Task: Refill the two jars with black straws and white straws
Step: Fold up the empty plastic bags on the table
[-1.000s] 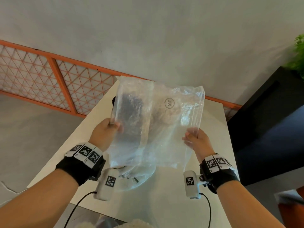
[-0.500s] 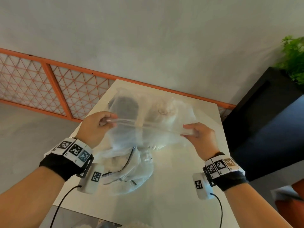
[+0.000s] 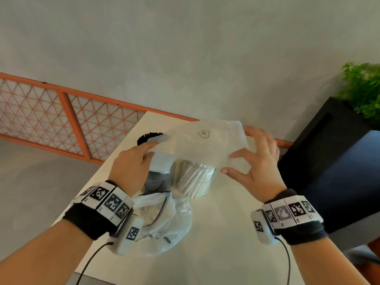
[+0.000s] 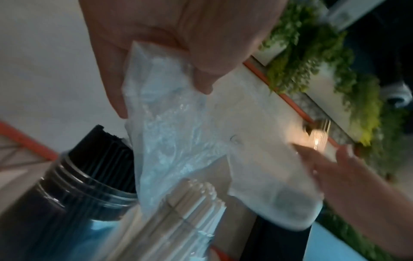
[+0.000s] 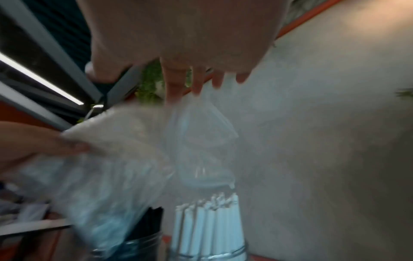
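A clear empty plastic bag (image 3: pixel 197 145), folded flat, hangs over two jars on the white table (image 3: pixel 216 243). My left hand (image 3: pixel 144 153) pinches its left end between thumb and fingers (image 4: pixel 201 74). My right hand (image 3: pixel 246 159) has its fingers spread straight against the bag's right end. The jar of white straws (image 3: pixel 193 179) stands just under the bag and looks full. The jar of black straws (image 3: pixel 149 136) is to its left, mostly hidden by my left hand and the bag. Both jars (image 5: pixel 212 220) show in the wrist views.
A second crumpled clear bag (image 3: pixel 164 219) lies on the table near my left wrist. A black planter (image 3: pixel 329 151) with a green plant (image 3: pixel 364 89) stands to the right. An orange lattice railing (image 3: pixel 61 120) runs behind the table.
The bag, held up spread a second ago, has been folded down and carried forward over the jars. My right hand has gone from pinching it to spread fingers.
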